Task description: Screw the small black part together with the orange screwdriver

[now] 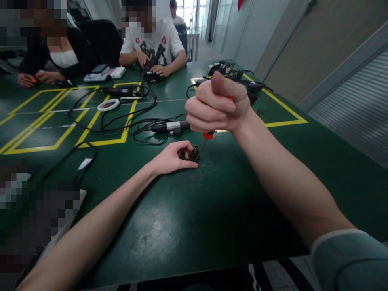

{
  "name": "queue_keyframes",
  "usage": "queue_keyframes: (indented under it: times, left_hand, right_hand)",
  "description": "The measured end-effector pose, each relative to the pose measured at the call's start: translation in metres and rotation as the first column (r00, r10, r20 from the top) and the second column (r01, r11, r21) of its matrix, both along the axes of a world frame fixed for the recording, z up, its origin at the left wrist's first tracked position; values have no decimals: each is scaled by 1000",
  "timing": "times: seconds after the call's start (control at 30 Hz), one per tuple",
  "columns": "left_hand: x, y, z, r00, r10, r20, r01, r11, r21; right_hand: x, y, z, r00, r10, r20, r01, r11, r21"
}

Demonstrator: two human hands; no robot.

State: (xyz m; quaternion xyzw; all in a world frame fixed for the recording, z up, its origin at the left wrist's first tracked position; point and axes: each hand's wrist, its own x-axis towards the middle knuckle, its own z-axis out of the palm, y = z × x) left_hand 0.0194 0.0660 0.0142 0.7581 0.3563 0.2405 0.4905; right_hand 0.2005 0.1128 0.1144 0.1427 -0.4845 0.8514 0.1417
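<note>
My right hand [216, 103] is wrapped in a fist round the red handle of a screwdriver [207, 136]. Its thin shaft slants down and left to a small black part with a metal post [194, 153] on the table. Whether the tip sits in a screw is too small to tell. My left hand [174, 157] grips that part from the left, thumb on the near side and fingers on the far side. Just beyond my hands lies a black cylindrical tool with a pale label [169, 127] and a coiled cable.
The green table [157, 242] bears yellow tape outlines. A white tape ring [108, 105] and looping black cables lie at left, a heap of black devices [224, 68] at the far right. Across the table, a person in a white shirt [169, 36] handles a dark device; another sits left.
</note>
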Motion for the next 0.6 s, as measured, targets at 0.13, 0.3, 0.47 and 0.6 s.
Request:
queue_keyframes:
  times: [0.13, 0.3, 0.47, 0.6]
  left_hand:
    - [0, 0, 1, 1000, -3, -2, 3, 1000, 1]
    - [1, -1, 2, 1000, 4, 4, -4, 1000, -4]
    - [1, -1, 0, 1000, 1, 6, -1, 1000, -4]
    - [1, 0, 0, 1000, 1, 1, -1, 1000, 2]
  right_hand:
    - [-2, -6, 4, 997, 78, -4, -78, 995, 66]
    - [-9, -7, 3, 995, 102, -1, -101, 992, 73]
    - [-10, -3, -3, 986, 121, -119, -97, 978, 185]
    - [-9, -4, 1, 993, 77, -90, -65, 989, 131]
